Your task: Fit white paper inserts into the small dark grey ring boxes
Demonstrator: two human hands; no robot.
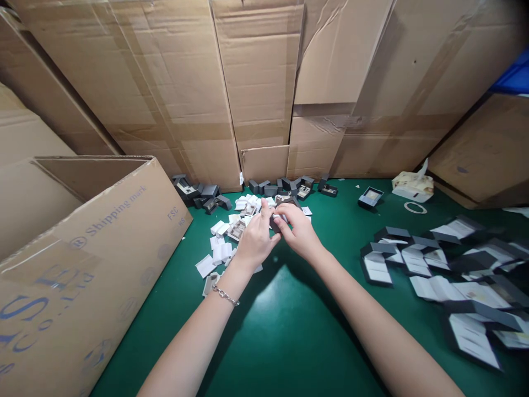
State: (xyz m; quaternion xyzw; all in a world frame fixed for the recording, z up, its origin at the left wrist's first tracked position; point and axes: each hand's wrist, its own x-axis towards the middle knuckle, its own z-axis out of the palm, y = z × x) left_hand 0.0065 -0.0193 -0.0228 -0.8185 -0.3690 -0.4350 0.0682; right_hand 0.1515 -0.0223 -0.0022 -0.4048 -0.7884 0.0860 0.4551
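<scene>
Over the green table (pixel 276 325), my left hand (pixel 257 238) and my right hand (pixel 301 234) meet around a small dark grey jewellery-type box (pixel 274 223). Fingers of both hands press on it and cover most of it. My left forefinger points up, and its thumb reaches towards the right hand. Just behind and left of my hands lies a loose pile of small white inserts (pixel 222 252), some with beige pads. Several closed and open dark boxes (pixel 270 191) stand behind that pile.
A big open carton (pixel 103 264) fills the left side. On the right are many opened dark boxes with white linings (pixel 421 259), a single open box (pixel 370 197), a tissue pack (pixel 413 186) and a pale ring (pixel 415 208). Cardboard walls (pixel 264 82) close off the back.
</scene>
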